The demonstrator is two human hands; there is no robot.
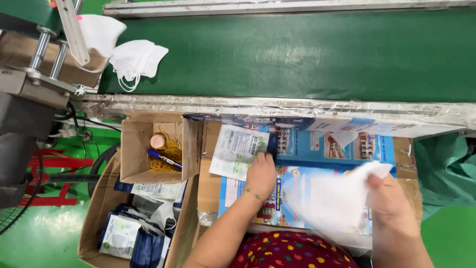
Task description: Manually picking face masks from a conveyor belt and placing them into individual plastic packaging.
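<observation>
My left hand (260,174) rests on a flat white and green mask pouch (236,150), pinching its right edge against a colourful printed cardboard sheet (317,149) laid over a box. My right hand (391,198) holds a white folded face mask (342,196), which is blurred. Two more white masks (130,54) lie at the left end of the green conveyor belt (297,54) above.
A small open carton (136,149) holds yellow rubber bands, a blue pen and a tape roll. A larger carton (101,208) below it holds several packed pouches. A grey machine frame (29,74) stands at left. The floor is green.
</observation>
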